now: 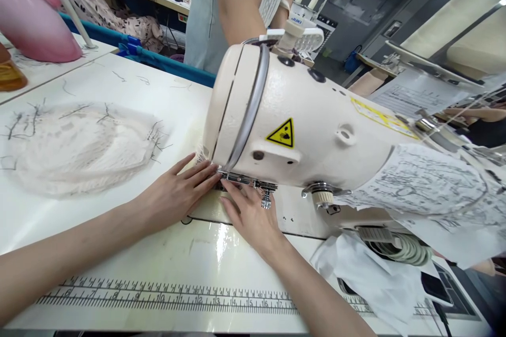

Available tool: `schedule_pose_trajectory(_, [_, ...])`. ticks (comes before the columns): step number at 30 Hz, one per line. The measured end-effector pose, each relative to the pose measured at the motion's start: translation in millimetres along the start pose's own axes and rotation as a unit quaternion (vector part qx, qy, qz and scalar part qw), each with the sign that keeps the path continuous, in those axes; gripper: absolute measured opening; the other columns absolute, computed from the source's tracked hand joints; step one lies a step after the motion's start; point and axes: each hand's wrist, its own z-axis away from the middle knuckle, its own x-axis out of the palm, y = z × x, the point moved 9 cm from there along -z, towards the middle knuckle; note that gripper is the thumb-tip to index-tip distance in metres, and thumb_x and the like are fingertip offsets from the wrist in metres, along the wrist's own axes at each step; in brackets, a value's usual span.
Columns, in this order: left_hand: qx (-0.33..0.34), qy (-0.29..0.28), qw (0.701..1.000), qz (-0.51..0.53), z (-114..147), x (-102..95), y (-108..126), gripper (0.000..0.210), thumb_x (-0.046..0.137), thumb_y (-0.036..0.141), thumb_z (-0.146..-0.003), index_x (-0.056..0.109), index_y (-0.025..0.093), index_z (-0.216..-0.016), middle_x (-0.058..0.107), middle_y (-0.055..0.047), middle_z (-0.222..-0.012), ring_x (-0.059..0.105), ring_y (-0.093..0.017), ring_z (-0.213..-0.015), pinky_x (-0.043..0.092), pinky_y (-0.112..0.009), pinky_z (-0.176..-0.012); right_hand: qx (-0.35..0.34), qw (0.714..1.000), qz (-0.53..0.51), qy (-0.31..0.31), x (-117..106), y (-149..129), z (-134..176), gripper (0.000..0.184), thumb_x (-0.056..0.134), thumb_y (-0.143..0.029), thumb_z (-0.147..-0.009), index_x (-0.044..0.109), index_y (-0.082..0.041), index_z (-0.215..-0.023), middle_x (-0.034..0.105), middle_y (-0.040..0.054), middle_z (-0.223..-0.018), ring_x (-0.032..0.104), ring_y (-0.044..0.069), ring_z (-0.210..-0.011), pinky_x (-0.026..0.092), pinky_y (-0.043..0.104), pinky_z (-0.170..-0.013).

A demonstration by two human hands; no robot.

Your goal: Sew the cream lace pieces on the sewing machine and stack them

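Observation:
A cream sewing machine (304, 110) stands before me, its head leaning over my fingertips. My left hand (176, 192) lies with fingers stretched out flat toward the needle area. Behind its fingertips shows a scrap of white lacy fabric (200, 156), mostly hidden by the machine head. My right hand (255, 216) rests on the machine bed (294, 216), fingers extended and thumb apart, its fingertips partly under the metal parts at the needle. The needle itself is hidden. To the left, a heap of sheer white fabric (79, 152) with dark thread ends lies on the table.
A printed ruler (169, 297) runs along the table's front edge. White cloth (367, 268), a coiled cable (411, 250) and a phone (435, 287) lie at the right. A pink object (35, 16) stands back left. A person (241, 0) stands behind the machine.

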Motion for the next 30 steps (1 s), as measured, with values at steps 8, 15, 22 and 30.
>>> schedule_pose_trajectory(8, [0.009,-0.011,1.000,-0.020,-2,-1.0,1,0.041,0.041,0.016,-0.098,0.059,0.013,-0.135,0.059,-0.015,-0.142,0.052,-0.032,-0.136,0.031,-0.053,-0.119,-0.007,1.000,-0.003,-0.014,1,-1,-1,0.034,0.048,-0.042,-0.103,0.066,-0.030,-0.129,0.073,0.0038,-0.119,0.070,0.022,-0.091,0.048,0.046,-0.102])
schedule_pose_trajectory(15, [-0.009,-0.015,1.000,-0.002,-2,-1.4,-1,0.043,0.042,0.014,-0.097,0.058,0.015,-0.137,0.060,-0.013,-0.142,0.050,-0.029,-0.138,0.025,-0.051,-0.122,0.002,0.999,-0.027,-0.040,3,-1,-4,0.036,0.047,-0.044,-0.103,0.065,-0.029,-0.130,0.072,0.0070,-0.122,0.070,0.024,-0.100,0.053,0.046,-0.097])
schedule_pose_trajectory(22, [-0.016,-0.024,0.999,-0.014,-2,2.7,0,0.043,0.043,0.015,-0.097,0.057,0.013,-0.138,0.058,-0.015,-0.143,0.047,-0.031,-0.140,0.024,-0.053,-0.122,0.003,0.999,-0.018,-0.048,5,-2,-4,0.036,0.048,-0.043,-0.103,0.065,-0.028,-0.131,0.071,0.0076,-0.125,0.070,0.025,-0.099,0.052,0.046,-0.098])
schedule_pose_trajectory(30, [-0.047,-0.018,0.999,-0.017,0,9.7,-3,0.046,0.041,0.017,-0.097,0.054,0.011,-0.140,0.058,-0.016,-0.143,0.044,-0.030,-0.142,0.022,-0.053,-0.123,-0.001,1.000,-0.022,0.008,-5,2,-2,0.029,0.051,-0.039,-0.102,0.069,-0.031,-0.124,0.075,0.0037,-0.115,0.071,0.021,-0.089,0.048,0.042,-0.097])
